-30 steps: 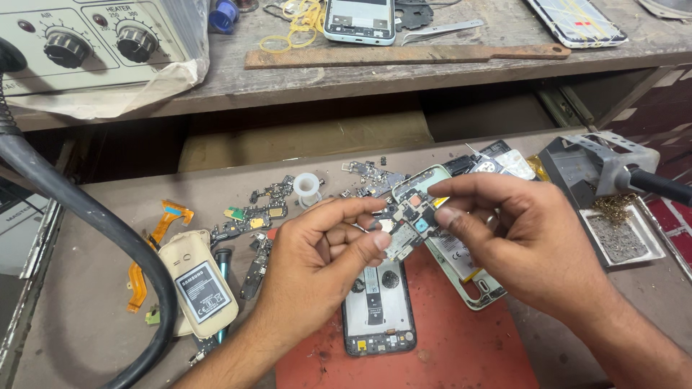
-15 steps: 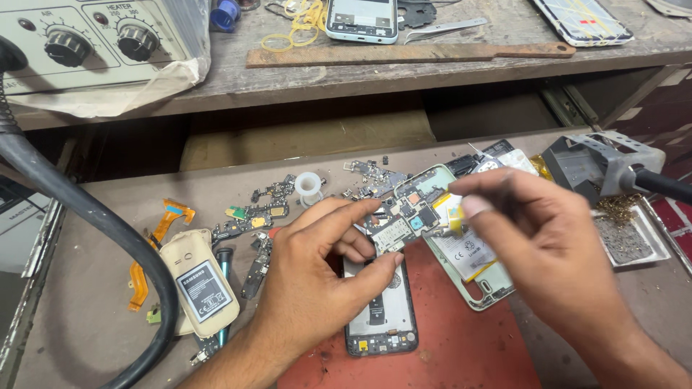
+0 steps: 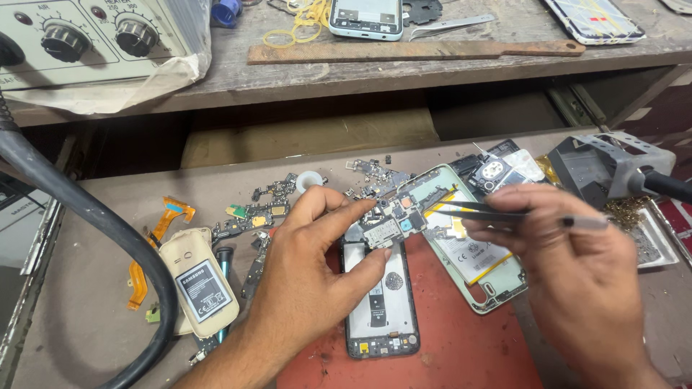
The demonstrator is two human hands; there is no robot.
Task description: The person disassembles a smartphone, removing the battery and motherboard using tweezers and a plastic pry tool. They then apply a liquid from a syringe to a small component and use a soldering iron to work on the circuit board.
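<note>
We're pinching the circuit board (image 3: 389, 222) in our left hand (image 3: 310, 288) above the open phone (image 3: 380, 302); right hand (image 3: 577, 281) is gripping tweezers (image 3: 490, 213), tips seemingly touching the board

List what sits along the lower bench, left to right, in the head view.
Black hose → orange flex cable → beige phone battery → left hand holding circuit board → right hand with tweezers → soldering iron stand.

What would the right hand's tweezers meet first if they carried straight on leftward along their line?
Most likely the small circuit board held in the left hand; the tweezers in the right hand already point at it, though depth is unclear.
</note>
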